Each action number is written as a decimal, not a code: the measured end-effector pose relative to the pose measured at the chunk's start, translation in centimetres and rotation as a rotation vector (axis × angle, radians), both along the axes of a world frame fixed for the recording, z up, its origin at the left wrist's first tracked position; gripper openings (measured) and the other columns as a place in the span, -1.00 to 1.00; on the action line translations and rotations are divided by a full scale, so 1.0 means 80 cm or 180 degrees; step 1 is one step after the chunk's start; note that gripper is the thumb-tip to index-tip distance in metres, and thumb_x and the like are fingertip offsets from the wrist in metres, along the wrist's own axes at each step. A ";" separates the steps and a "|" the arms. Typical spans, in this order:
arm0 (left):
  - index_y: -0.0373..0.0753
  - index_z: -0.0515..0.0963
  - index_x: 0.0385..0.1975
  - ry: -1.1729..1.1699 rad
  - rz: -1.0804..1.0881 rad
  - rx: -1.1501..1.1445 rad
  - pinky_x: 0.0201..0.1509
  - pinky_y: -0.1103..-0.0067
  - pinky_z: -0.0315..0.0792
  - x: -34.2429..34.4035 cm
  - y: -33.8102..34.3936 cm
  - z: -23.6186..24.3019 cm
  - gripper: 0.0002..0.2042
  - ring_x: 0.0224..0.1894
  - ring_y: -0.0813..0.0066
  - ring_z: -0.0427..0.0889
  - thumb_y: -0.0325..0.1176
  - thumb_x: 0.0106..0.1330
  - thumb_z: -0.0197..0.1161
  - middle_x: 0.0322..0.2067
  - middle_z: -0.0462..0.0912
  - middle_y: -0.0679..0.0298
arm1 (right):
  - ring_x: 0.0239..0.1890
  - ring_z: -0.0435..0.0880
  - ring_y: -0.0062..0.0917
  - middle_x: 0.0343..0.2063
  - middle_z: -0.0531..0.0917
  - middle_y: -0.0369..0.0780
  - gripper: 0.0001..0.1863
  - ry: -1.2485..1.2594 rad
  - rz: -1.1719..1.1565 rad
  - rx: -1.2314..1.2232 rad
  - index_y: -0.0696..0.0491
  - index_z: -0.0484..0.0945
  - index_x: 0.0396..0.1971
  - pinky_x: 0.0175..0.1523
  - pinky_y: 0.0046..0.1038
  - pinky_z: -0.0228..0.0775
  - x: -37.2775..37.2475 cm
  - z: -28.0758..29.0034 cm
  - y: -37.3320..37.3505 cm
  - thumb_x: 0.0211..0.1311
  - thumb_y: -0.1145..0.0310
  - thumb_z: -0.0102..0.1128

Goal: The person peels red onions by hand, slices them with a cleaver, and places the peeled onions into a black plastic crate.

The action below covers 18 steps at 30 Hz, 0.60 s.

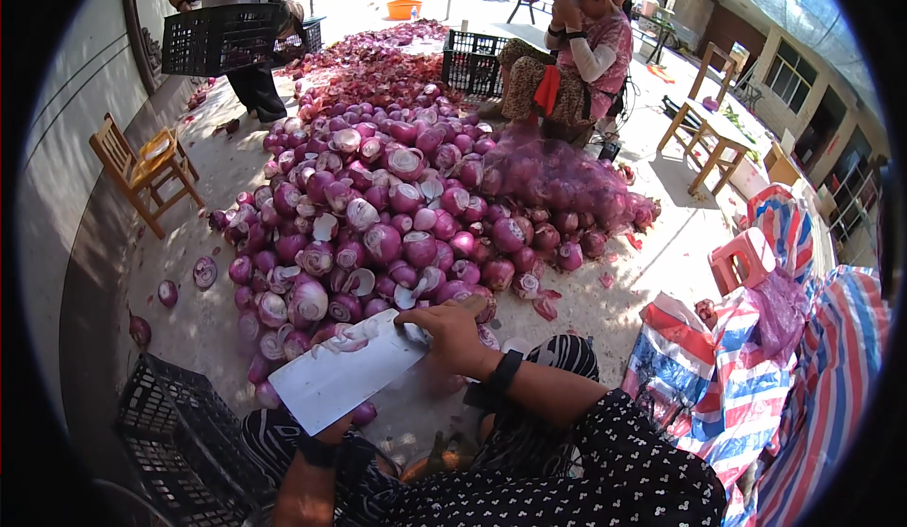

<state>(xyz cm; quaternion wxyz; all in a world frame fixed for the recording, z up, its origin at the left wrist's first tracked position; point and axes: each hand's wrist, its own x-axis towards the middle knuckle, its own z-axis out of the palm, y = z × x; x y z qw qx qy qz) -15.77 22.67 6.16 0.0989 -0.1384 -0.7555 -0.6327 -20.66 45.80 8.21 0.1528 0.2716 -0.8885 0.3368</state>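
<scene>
My right hand is closed round the handle end of a cleaver. The cleaver's broad pale blade slants down to the left over my lap. Whitish-purple onion pieces show along the blade's upper edge; I cannot tell whether they lie on it or behind it. Only the wrist and a bit of my left hand show at the blade's lower corner. Its fingers are hidden behind the blade, as is anything they may hold. Just beyond the blade spreads a large heap of red onions, many peeled or cut.
A black plastic crate sits at my left, with a wooden chair farther off. Striped plastic sheeting and a pink stool are at right. One person sits beyond the heap; another carries a black crate.
</scene>
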 end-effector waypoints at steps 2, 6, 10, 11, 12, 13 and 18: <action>-0.16 0.23 0.18 0.0078 -0.0017 -0.0021 0.12 0.41 0.36 0.000 0.003 0.001 -0.45 0.05 0.35 0.47 -0.42 0.15 0.22 0.11 0.38 0.13 | -0.35 0.63 -0.37 -0.40 0.65 -0.27 -0.39 0.0035 -0.0003 -0.0030 -0.09 0.55 -0.20 -0.23 -0.40 0.30 0.001 -0.003 -0.001 -0.50 0.19 0.42; -0.15 0.24 0.16 -0.0029 -0.0024 0.0069 0.11 0.42 0.36 0.000 0.001 0.002 -0.46 0.04 0.36 0.47 -0.45 0.14 0.22 0.08 0.39 0.16 | -0.34 0.63 -0.36 -0.38 0.65 -0.27 -0.39 -0.0007 0.0097 -0.0083 -0.08 0.55 -0.20 -0.22 -0.40 0.31 0.005 0.000 -0.008 -0.49 0.21 0.41; -0.14 0.25 0.15 -0.0124 -0.0121 0.0228 0.10 0.42 0.36 -0.008 0.009 -0.004 -0.47 0.03 0.36 0.47 -0.48 0.13 0.21 0.05 0.40 0.19 | -0.32 0.63 -0.35 -0.37 0.66 -0.27 -0.41 -0.0118 0.0140 -0.0095 -0.08 0.55 -0.20 -0.21 -0.40 0.31 0.009 -0.004 -0.009 -0.48 0.27 0.40; -0.14 0.25 0.14 -0.0157 -0.0161 0.0281 0.10 0.42 0.36 -0.011 0.013 -0.006 -0.47 0.02 0.36 0.47 -0.49 0.13 0.21 0.05 0.41 0.19 | -0.31 0.63 -0.35 -0.36 0.65 -0.26 -0.41 -0.0154 0.0110 -0.0089 -0.08 0.55 -0.19 -0.21 -0.40 0.31 0.009 -0.004 -0.006 -0.48 0.29 0.39; -0.14 0.26 0.14 -0.0180 -0.0137 0.0306 0.10 0.42 0.36 -0.009 0.010 -0.004 -0.48 0.02 0.36 0.47 -0.50 0.13 0.21 0.04 0.41 0.20 | -0.31 0.63 -0.35 -0.36 0.65 -0.26 -0.41 -0.0167 0.0169 -0.0111 -0.08 0.55 -0.19 -0.21 -0.40 0.31 0.009 -0.004 -0.010 -0.48 0.29 0.39; -0.14 0.26 0.13 -0.0209 -0.0114 0.0324 0.10 0.42 0.36 -0.005 0.007 -0.002 -0.48 0.02 0.37 0.47 -0.51 0.13 0.21 0.03 0.42 0.21 | -0.30 0.63 -0.34 -0.36 0.65 -0.26 -0.41 -0.0161 0.0199 -0.0150 -0.07 0.54 -0.19 -0.20 -0.39 0.30 0.009 -0.003 -0.013 -0.48 0.31 0.37; -0.13 0.27 0.11 -0.0485 -0.0153 0.0745 0.09 0.43 0.37 -0.002 0.002 -0.006 -0.49 0.01 0.37 0.47 -0.55 0.12 0.20 0.00 0.43 0.24 | -0.29 0.63 -0.35 -0.37 0.65 -0.22 -0.43 -0.0261 0.0063 -0.0175 -0.06 0.56 -0.22 -0.19 -0.42 0.33 0.004 -0.004 -0.015 -0.50 0.47 0.29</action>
